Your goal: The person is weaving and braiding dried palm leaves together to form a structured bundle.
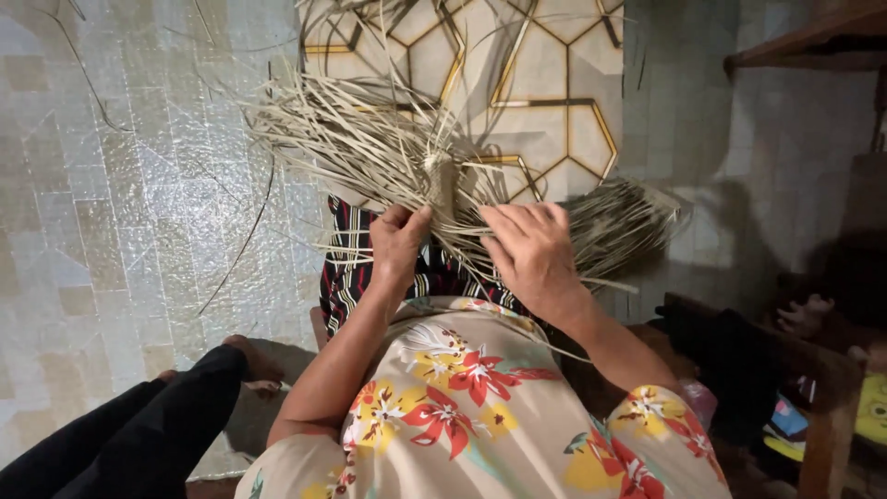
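Observation:
A bundle of pale dried leaf strips [370,139] fans out over my lap, tied together at a knot [443,180]. My left hand [399,242] pinches strips just below that knot. My right hand [531,251] lies over the strips to the right, fingers curled around several of them. A second, darker bundle of strips [619,222] lies behind my right hand. A striped cloth [356,263] covers my lap under the strips.
Another person's leg in dark trousers [157,416] and bare foot [249,360] rest on the tiled floor at the lower left. A patterned mat [545,65] lies ahead. A wooden bench [813,370] with cloths stands at the right.

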